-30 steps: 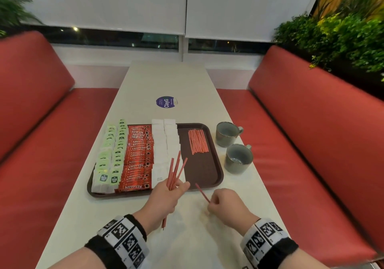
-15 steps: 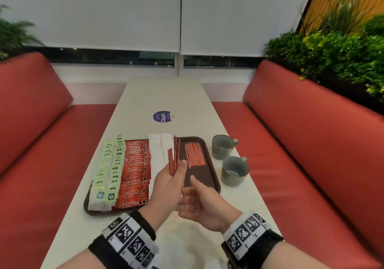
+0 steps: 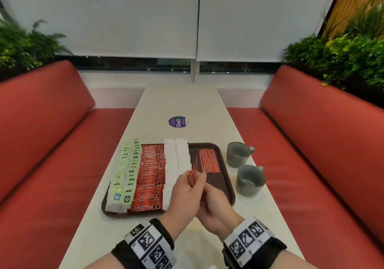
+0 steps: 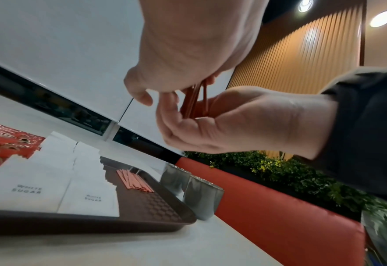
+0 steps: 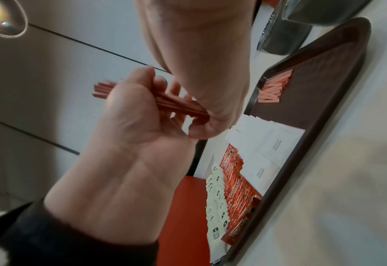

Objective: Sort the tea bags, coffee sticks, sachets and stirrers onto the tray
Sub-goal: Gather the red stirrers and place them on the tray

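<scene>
Above the near edge of the brown plastic tray [image 3: 230,187], the left hand [image 3: 182,191] gripped thin red stirrers [image 3: 192,177]; the right hand [image 3: 214,204] pinched their lower ends. Uneven sticks risked slipping loose onto the white table [image 3: 182,102].

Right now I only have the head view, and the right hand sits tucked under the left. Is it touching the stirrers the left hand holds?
Observer: Yes. In the right wrist view the right hand curls its fingers round the lower ends of the stirrers, while the left hand grips them higher up.
Operator: Can you read the white sachets on the tray?
Observer: The left wrist view shows WHITE SUGAR printed on the sachets.
</scene>
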Action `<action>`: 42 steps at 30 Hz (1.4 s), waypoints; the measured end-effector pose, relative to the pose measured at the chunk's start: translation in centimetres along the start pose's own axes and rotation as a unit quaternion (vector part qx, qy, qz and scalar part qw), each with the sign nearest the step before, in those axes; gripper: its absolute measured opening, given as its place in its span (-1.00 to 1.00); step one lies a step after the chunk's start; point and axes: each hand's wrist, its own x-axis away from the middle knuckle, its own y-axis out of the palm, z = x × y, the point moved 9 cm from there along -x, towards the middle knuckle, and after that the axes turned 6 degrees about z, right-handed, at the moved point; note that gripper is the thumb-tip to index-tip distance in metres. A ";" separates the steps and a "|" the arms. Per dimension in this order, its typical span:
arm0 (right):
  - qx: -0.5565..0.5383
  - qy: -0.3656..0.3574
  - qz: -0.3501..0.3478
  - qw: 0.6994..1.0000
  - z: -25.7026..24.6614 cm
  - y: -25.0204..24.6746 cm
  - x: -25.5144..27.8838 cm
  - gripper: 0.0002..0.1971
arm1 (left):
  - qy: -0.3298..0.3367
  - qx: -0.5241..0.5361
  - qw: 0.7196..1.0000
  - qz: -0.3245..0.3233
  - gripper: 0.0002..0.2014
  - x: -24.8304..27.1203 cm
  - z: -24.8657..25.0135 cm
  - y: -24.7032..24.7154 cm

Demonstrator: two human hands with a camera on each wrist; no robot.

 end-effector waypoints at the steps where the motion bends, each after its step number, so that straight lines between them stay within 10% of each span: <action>1: 0.043 -0.010 -0.003 0.999 -0.3 -0.2 0.1 -0.69 | -0.030 0.009 0.999 -0.010 -0.78 -0.1 -0.7 0.1; 6: 0.413 -0.136 -0.025 0.900 -2.1 -0.3 0.8 -0.57 | -0.090 0.050 0.992 -0.066 -0.63 -0.6 -1.3 0.5; 16: 0.344 -0.114 -0.122 0.924 -2.1 -0.4 0.6 -0.73 | -0.168 0.128 0.954 -0.214 -0.68 -1.0 -3.1 3.5; 23: 0.539 -0.149 -0.020 0.829 -3.6 -1.7 -3.7 -0.79 | -0.183 0.080 0.954 -0.224 -0.61 -2.9 -5.7 3.7; 29: 0.713 -0.157 0.175 0.660 -9.9 -3.9 -13.5 -0.73 | -0.190 -0.011 0.958 -0.213 -0.78 -4.4 -8.6 1.3; 34: 0.847 -0.103 0.139 0.503 -10.6 -2.6 -17.5 -0.71 | -0.223 -0.023 0.952 -0.207 -0.84 -6.0 -8.9 1.0; 42: 0.824 -0.060 0.216 0.520 -9.7 -5.1 -22.1 -0.70 | -0.291 0.056 0.944 -0.148 -0.58 -11.2 -9.6 5.4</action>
